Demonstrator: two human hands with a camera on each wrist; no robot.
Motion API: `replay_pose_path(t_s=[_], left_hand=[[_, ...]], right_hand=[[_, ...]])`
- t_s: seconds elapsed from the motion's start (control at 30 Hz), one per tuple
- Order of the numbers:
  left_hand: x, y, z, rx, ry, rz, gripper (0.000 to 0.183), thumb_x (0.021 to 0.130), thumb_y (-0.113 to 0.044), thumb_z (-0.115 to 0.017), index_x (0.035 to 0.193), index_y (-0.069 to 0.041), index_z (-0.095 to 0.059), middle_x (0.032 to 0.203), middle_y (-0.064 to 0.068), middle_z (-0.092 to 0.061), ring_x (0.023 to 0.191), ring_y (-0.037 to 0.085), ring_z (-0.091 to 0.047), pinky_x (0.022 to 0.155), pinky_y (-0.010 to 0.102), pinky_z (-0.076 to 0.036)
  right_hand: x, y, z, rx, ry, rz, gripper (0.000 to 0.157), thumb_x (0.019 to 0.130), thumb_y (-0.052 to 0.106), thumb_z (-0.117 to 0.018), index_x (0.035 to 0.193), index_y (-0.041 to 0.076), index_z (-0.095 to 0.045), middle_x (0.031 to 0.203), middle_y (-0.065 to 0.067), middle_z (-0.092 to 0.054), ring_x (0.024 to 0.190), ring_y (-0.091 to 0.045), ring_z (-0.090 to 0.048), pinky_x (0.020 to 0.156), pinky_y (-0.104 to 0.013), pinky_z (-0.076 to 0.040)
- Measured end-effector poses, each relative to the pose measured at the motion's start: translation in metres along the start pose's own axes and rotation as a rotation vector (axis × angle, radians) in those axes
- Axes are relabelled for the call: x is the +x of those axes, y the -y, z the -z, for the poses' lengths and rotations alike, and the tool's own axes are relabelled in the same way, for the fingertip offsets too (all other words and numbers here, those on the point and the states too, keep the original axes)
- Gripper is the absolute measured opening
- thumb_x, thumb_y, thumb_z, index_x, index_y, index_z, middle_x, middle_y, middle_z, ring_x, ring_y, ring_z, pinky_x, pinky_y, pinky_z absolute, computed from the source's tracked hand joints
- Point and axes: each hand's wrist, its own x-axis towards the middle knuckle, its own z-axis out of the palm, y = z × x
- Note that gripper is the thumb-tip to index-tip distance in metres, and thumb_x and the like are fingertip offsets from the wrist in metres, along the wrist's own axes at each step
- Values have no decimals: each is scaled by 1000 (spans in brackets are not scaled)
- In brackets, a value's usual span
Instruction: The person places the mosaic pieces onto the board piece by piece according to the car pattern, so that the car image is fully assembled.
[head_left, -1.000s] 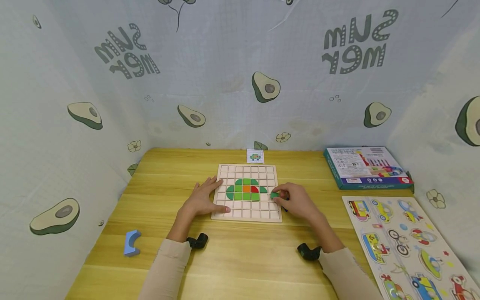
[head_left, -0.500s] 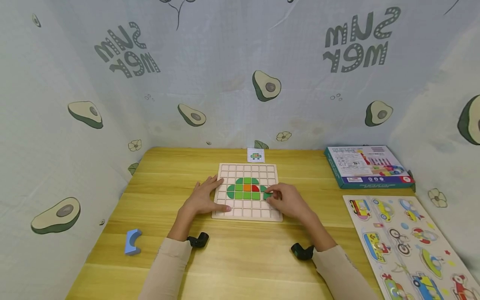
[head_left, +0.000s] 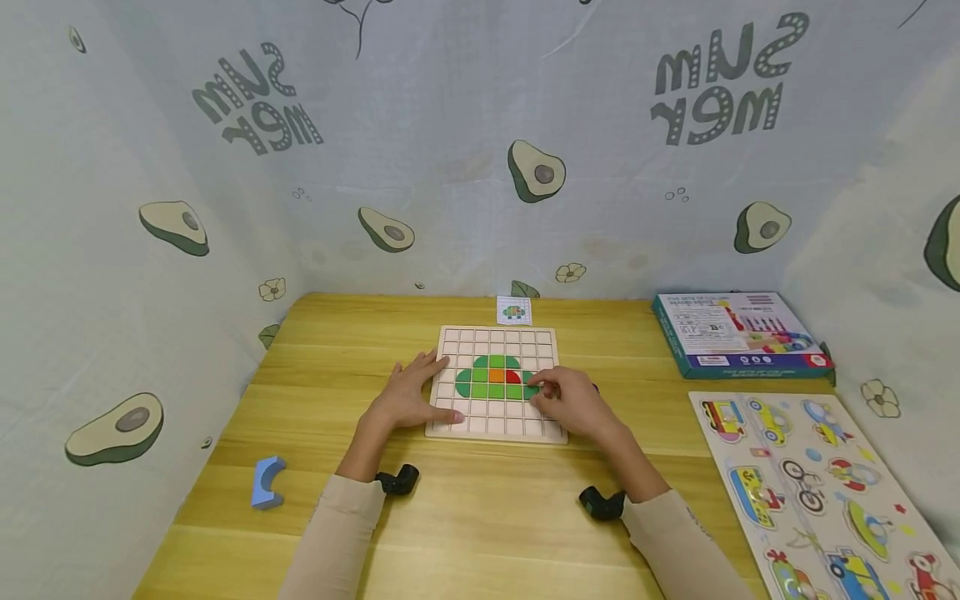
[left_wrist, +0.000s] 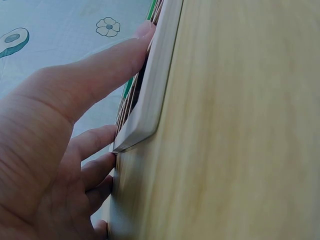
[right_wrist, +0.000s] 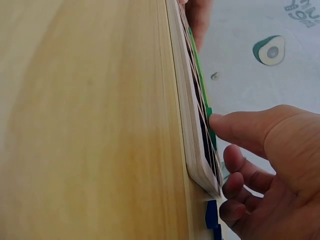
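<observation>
A square wooden grid board (head_left: 495, 427) lies on the table, with green, orange and red tiles forming a car-like shape in its cells. My left hand (head_left: 406, 395) rests at the board's left side, fingers spread, its thumb (left_wrist: 112, 65) lying over the near rim. At the right end of the shape, my right hand (head_left: 573, 402) pinches a dark green tile (head_left: 530, 392) against the board. In the right wrist view, the thumb touches that green tile (right_wrist: 212, 136), which stands slightly above the grid; its far side is hidden.
Behind the board lies a small pattern card (head_left: 513, 311). A blue arch block (head_left: 267, 482) stands at left. To the right are a flat box (head_left: 738, 333) and a vehicle puzzle board (head_left: 817, 492). Dark blue pieces (right_wrist: 212, 215) lie beside the board under my right hand.
My right hand has moved left with the green tile, from the board's right edge onto the cell at the shape's lower right. The left hand stays in place.
</observation>
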Motion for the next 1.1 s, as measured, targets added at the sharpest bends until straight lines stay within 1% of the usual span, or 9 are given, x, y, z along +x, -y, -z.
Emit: replay_pose_path(t_s=[0.23, 0.37, 0.5, 0.63, 0.77, 0.87, 1.1], left_hand=[[0, 0, 0, 16, 4, -9, 110, 75, -61, -86, 163, -22, -33, 173, 5, -18, 162, 31, -11, 129, 60, 1], [-1, 0, 0, 30, 5, -10, 112, 73, -61, -86, 163, -21, -33, 173, 6, -18, 162, 31, -11, 129, 60, 0], [-1, -1, 1, 33, 10, -15, 113, 73, -62, -86, 164, -22, -32, 173, 6, -17, 162, 32, -11, 129, 61, 0], [-2, -1, 3, 28, 19, -27, 117, 70, -62, -88, 164, -19, -31, 174, 8, -16, 161, 33, -11, 129, 61, 0], [-2, 1, 3, 53, 49, -26, 126, 66, -65, -89, 165, -18, -26, 174, 7, -12, 162, 31, -8, 130, 59, 1], [-2, 2, 3, 67, 69, -20, 131, 64, -67, -89, 166, -20, -23, 175, 5, -9, 163, 28, -5, 130, 57, 2], [-1, 2, 2, 59, 63, -13, 130, 64, -68, -88, 166, -21, -23, 175, 4, -9, 162, 29, -5, 130, 57, 2]], right_hand=[[-1, 1, 1, -6, -7, 9, 15, 95, 11, -71, 109, 9, -78, 83, -1, -59, 70, -16, -47, 65, -28, -39], [-1, 1, 1, -6, -7, 13, 15, 95, 11, -71, 109, 9, -78, 84, 0, -59, 71, -15, -48, 66, -27, -39], [-3, -1, 4, 6, -15, -5, 17, 96, 11, -71, 111, 9, -77, 84, -2, -59, 71, -16, -48, 63, -25, -38], [-7, -5, 12, -6, -39, -40, 17, 97, 12, -71, 112, 8, -77, 85, -4, -58, 74, -17, -48, 63, -26, -38], [-12, -12, 22, -37, -54, -72, 18, 98, 14, -70, 114, 8, -76, 87, -5, -58, 78, -18, -49, 68, -28, -39], [-17, -18, 29, -46, -70, -90, 19, 98, 15, -71, 114, 8, -75, 88, -4, -59, 79, -18, -50, 69, -28, -40], [-27, -33, 45, -69, -119, -74, 18, 96, 13, -73, 112, 5, -75, 84, -5, -59, 74, -19, -48, 66, -28, -38]])
